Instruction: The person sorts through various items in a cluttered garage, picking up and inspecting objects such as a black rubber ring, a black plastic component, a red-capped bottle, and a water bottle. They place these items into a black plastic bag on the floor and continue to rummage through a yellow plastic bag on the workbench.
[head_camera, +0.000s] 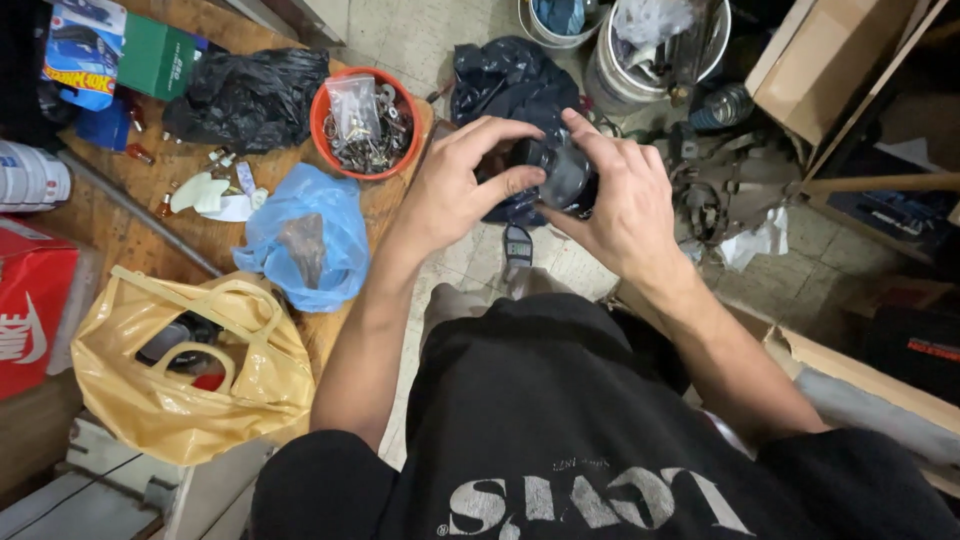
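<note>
Both hands met over one small dark object (562, 172), held in the air above the tiled floor, just right of the wooden table (130, 235). The left hand (452, 185) pinched its near edge between thumb and curled fingers; the right hand (622, 195) wrapped it from the far side. Handling it well probably called for a steady right-hand clasp while the left fingertips worked. It looked black, rounded and glossy; finer detail was hidden.

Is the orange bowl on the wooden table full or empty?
Partly full: the orange bowl holds a heap of small metal parts and a clear plastic bag.
</note>
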